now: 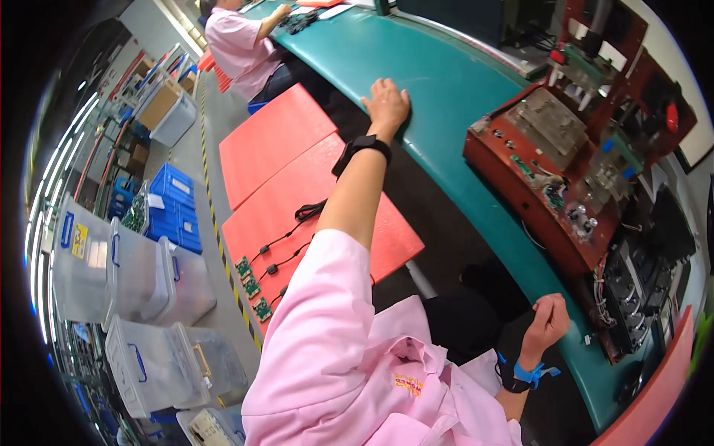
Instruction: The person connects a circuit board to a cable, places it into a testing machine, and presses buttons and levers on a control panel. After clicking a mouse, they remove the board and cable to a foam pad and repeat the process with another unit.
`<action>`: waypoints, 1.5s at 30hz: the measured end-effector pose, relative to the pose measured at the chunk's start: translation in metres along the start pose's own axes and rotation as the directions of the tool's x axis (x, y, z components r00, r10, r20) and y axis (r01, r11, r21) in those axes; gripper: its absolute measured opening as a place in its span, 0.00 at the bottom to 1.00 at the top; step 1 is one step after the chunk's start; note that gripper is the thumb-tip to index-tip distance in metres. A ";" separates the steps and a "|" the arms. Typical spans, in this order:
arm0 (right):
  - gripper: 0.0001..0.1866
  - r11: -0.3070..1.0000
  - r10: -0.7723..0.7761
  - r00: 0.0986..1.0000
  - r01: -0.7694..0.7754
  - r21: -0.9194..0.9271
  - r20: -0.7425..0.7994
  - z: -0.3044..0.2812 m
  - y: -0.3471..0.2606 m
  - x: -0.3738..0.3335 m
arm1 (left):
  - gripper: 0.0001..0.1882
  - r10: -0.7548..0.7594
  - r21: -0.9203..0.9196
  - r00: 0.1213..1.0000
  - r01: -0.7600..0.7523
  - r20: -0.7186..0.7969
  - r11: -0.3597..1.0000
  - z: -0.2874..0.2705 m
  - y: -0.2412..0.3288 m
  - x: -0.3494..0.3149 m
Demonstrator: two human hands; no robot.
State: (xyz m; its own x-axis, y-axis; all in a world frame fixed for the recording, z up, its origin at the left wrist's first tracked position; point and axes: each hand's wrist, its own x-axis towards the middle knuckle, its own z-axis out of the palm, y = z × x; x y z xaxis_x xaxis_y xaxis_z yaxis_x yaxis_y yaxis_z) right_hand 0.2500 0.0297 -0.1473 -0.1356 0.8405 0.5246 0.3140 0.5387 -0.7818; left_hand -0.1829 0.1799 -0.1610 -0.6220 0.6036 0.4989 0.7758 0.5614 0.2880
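My left hand (pixel 387 104), a dark watch (pixel 363 152) on its wrist, lies flat with fingers spread on the near edge of the green workbench (pixel 439 82). Nothing is in it. My right hand (pixel 547 320) is closed, its fingers curled together over the bench edge; anything inside is hidden. A blue strap (pixel 534 374) circles that wrist. Beside it stands a red test fixture (pixel 543 171) with metal plates, wires and clamps. Under my left arm, small green circuit boards (pixel 253 286) with black cables (pixel 279 238) lie on pink foam sheets (pixel 312 178).
At the upper left a co-worker in a pink shirt (pixel 238 48) sits by the bench, one hand near dark parts (pixel 299 22). Clear plastic bins (pixel 149 364) and blue crates (pixel 172 204) stand left, past a yellow-black floor stripe (pixel 212 201). A pink panel (pixel 654 394) rises at lower right.
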 end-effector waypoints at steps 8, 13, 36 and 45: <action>0.08 0.998 -0.051 0.999 0.052 -0.026 0.012 -0.001 0.003 0.000 | 0.20 -0.010 0.039 0.999 0.009 0.043 0.999 0.000 0.002 0.000; 0.09 0.999 -0.037 0.999 0.038 -0.027 0.007 -0.001 0.003 -0.001 | 0.20 0.112 0.135 0.927 -0.068 -0.359 0.989 0.000 0.005 -0.002; 0.11 0.999 -0.022 1.000 0.022 -0.036 -0.011 0.002 0.002 -0.001 | 0.16 0.057 0.085 0.998 -0.058 0.017 0.995 -0.004 0.004 -0.001; 0.10 0.999 -0.033 0.999 0.032 -0.031 -0.021 0.002 0.002 -0.001 | 0.15 0.054 0.056 0.999 -0.054 0.003 0.997 -0.002 0.002 0.000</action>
State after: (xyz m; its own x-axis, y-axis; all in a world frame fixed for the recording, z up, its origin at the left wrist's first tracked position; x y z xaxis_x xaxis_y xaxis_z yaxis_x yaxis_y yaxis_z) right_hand 0.2493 0.0300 -0.1500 -0.1260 0.8211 0.5567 0.3384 0.5631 -0.7539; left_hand -0.1809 0.1801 -0.1590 -0.5795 0.6347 0.5112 0.8011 0.5590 0.2140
